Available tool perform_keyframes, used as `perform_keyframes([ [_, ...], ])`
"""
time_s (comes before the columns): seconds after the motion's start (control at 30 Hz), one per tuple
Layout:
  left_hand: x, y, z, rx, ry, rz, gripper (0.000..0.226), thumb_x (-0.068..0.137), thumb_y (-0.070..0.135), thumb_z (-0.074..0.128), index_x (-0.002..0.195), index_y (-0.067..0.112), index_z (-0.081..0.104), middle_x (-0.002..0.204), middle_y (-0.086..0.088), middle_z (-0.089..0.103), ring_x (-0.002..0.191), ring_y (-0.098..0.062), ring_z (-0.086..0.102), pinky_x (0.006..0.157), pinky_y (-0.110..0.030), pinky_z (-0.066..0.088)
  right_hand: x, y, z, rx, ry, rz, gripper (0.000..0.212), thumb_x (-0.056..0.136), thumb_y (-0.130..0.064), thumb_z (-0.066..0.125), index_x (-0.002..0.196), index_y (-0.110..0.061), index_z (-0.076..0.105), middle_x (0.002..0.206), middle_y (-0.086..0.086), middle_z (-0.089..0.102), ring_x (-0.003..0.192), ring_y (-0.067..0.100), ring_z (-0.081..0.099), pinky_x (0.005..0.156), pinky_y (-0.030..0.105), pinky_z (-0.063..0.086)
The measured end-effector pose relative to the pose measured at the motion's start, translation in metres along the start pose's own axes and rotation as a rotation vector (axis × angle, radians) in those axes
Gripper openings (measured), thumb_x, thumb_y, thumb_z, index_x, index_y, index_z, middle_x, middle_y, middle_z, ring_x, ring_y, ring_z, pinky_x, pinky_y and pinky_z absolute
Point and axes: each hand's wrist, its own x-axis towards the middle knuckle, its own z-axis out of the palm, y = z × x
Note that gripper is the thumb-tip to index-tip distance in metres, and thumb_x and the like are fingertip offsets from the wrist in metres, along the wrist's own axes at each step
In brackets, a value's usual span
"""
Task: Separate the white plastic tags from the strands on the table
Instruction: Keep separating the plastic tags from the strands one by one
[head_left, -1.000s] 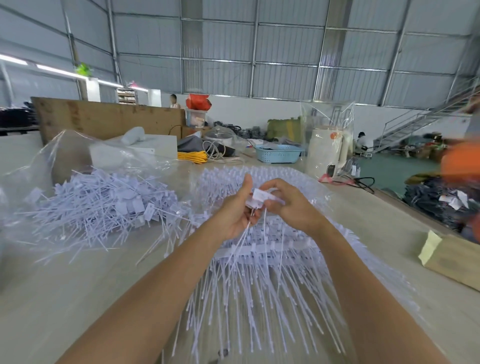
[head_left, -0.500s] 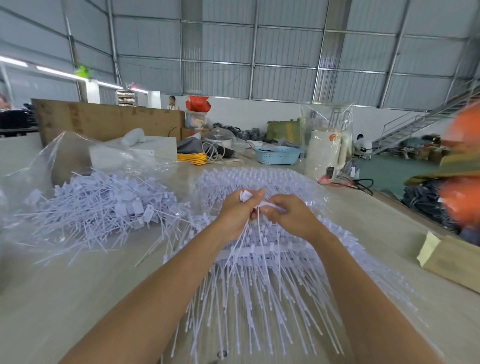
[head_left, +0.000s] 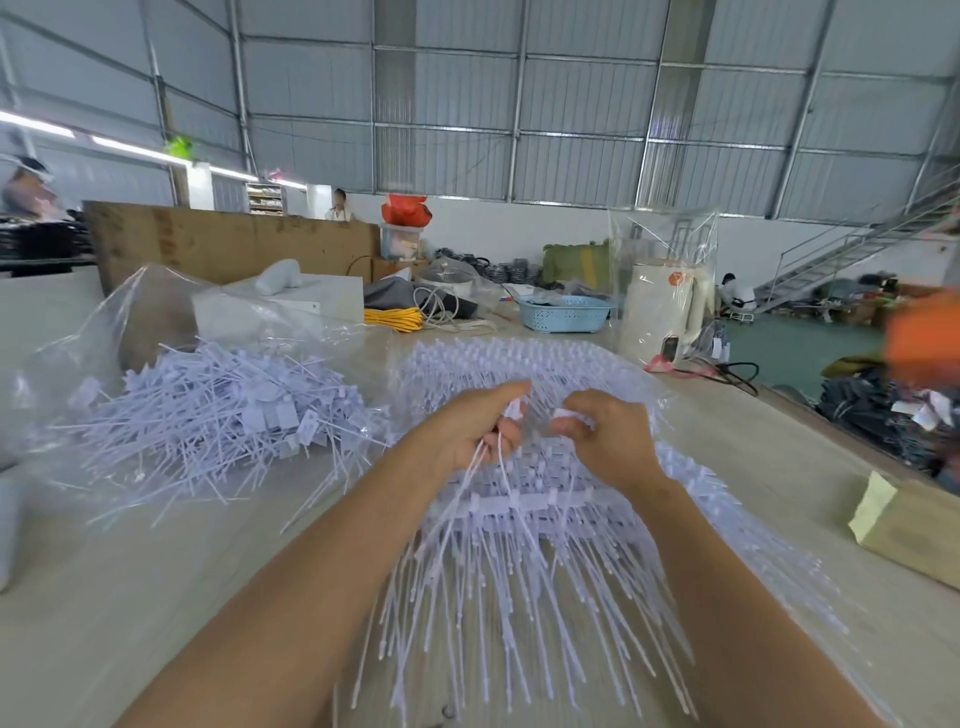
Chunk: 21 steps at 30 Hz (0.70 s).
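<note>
A wide sheet of joined white plastic tags (head_left: 524, 504) with long strands lies on the table in front of me, its strands fanning toward me. My left hand (head_left: 470, 428) is closed on a bundle of loose strands (head_left: 467, 483) that trail down from its fingers, with a small white tag end at the fingertips. My right hand (head_left: 605, 436) pinches a small white tag (head_left: 563, 414) just above the sheet. The two hands are a short gap apart. A heap of separated tags (head_left: 218, 415) lies to the left on clear plastic.
A clear plastic bag (head_left: 104, 332) stands behind the heap, with a white box (head_left: 280, 306) beyond it. A blue basket (head_left: 563, 314), a wrapped white kettle (head_left: 662, 306) and yellow cord (head_left: 392, 318) sit at the back. A brown paper pad (head_left: 914, 530) lies at right.
My hands, which were pressed together on one tag, have pulled apart sideways. The left hand keeps the strands and the right hand holds the tag piece.
</note>
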Motion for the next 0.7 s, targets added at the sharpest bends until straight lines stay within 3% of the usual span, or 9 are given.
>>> perform_keyframes([
  [0.1, -0.016, 0.037, -0.010, -0.451, -0.148, 0.263, 0.025, 0.095, 0.036, 0.052, 0.097, 0.013, 0.045, 0.052, 0.004, 0.038, 0.032, -0.003, 0.036, 0.031, -0.009, 0.031, -0.004, 0.009, 0.004, 0.221, -0.031, 0.128, 0.023, 0.088, -0.021, 0.063, 0.068, -0.018, 0.052, 0.056, -0.009, 0.044, 0.058, 0.017, 0.044, 0.055, 0.027, 0.034],
  [0.17, -0.027, 0.061, -0.026, -0.719, -0.216, 0.500, 0.032, 0.095, 0.040, 0.046, 0.106, 0.010, 0.043, 0.052, 0.004, 0.040, 0.036, -0.003, 0.041, 0.037, -0.009, 0.037, -0.009, 0.009, 0.013, 0.230, -0.116, 0.114, 0.025, 0.089, -0.021, 0.061, 0.067, -0.017, 0.050, 0.057, -0.003, 0.042, 0.058, 0.020, 0.042, 0.060, 0.031, 0.035],
  [0.2, -0.032, 0.069, -0.037, -0.741, -0.224, 0.556, 0.036, 0.096, 0.042, 0.042, 0.101, 0.007, 0.047, 0.050, 0.004, 0.041, 0.036, -0.002, 0.042, 0.038, -0.009, 0.038, -0.012, 0.009, 0.020, 0.196, -0.165, 0.095, 0.024, 0.090, -0.023, 0.060, 0.068, -0.018, 0.052, 0.060, -0.001, 0.046, 0.062, 0.023, 0.045, 0.063, 0.033, 0.036],
  [0.27, -0.038, 0.077, -0.063, -0.584, -0.133, 0.534, 0.042, 0.098, 0.043, 0.037, 0.085, 0.008, 0.054, 0.049, 0.004, 0.039, 0.036, -0.002, 0.039, 0.037, -0.008, 0.036, -0.016, 0.009, 0.027, 0.104, -0.230, 0.087, 0.014, 0.092, -0.028, 0.058, 0.086, -0.017, 0.065, 0.081, 0.008, 0.064, 0.080, 0.030, 0.058, 0.071, 0.035, 0.042],
  [0.33, -0.041, 0.075, -0.093, -0.341, 0.090, 0.430, 0.030, 0.100, 0.033, 0.041, 0.083, 0.009, 0.047, 0.056, -0.001, 0.040, 0.036, -0.003, 0.039, 0.034, -0.011, 0.033, -0.016, 0.011, 0.029, 0.066, -0.225, 0.114, 0.026, 0.092, -0.031, 0.057, 0.103, -0.009, 0.066, 0.100, 0.015, 0.067, 0.095, 0.034, 0.061, 0.075, 0.035, 0.044],
  [0.4, -0.044, 0.070, -0.123, -0.136, 0.320, 0.350, 0.017, 0.100, 0.018, 0.045, 0.085, 0.009, 0.044, 0.068, -0.007, 0.042, 0.034, -0.005, 0.044, 0.032, -0.013, 0.033, -0.015, 0.012, 0.030, 0.050, -0.212, 0.113, 0.028, 0.091, -0.031, 0.058, 0.106, -0.009, 0.065, 0.106, 0.016, 0.067, 0.099, 0.035, 0.061, 0.081, 0.038, 0.046],
  [0.47, -0.051, 0.070, -0.149, 0.063, 0.498, 0.304, 0.012, 0.098, 0.008, 0.048, 0.086, 0.008, 0.046, 0.071, -0.010, 0.044, 0.033, -0.006, 0.047, 0.032, -0.013, 0.034, -0.015, 0.011, 0.031, 0.041, -0.201, 0.112, 0.026, 0.091, -0.031, 0.059, 0.103, -0.009, 0.066, 0.106, 0.015, 0.068, 0.098, 0.034, 0.061, 0.082, 0.038, 0.046],
  [0.63, -0.064, 0.080, -0.196, 0.641, 0.836, 0.169, 0.027, 0.091, 0.001, 0.055, 0.068, 0.004, 0.042, 0.063, -0.011, 0.045, 0.035, -0.010, 0.045, 0.029, -0.013, 0.027, -0.015, 0.012, 0.030, 0.022, -0.233, 0.125, 0.022, 0.091, -0.034, 0.058, 0.092, -0.013, 0.063, 0.090, 0.015, 0.067, 0.080, 0.032, 0.059, 0.065, 0.033, 0.040],
  [0.7, -0.064, 0.087, -0.212, 0.798, 0.936, 0.185, 0.028, 0.092, 0.001, 0.053, 0.066, 0.007, 0.042, 0.068, -0.011, 0.048, 0.050, -0.016, 0.051, 0.037, -0.017, 0.040, -0.016, 0.011, 0.030, 0.036, -0.237, 0.113, 0.016, 0.090, -0.035, 0.058, 0.084, -0.020, 0.057, 0.085, 0.013, 0.066, 0.076, 0.031, 0.058, 0.063, 0.033, 0.040],
])
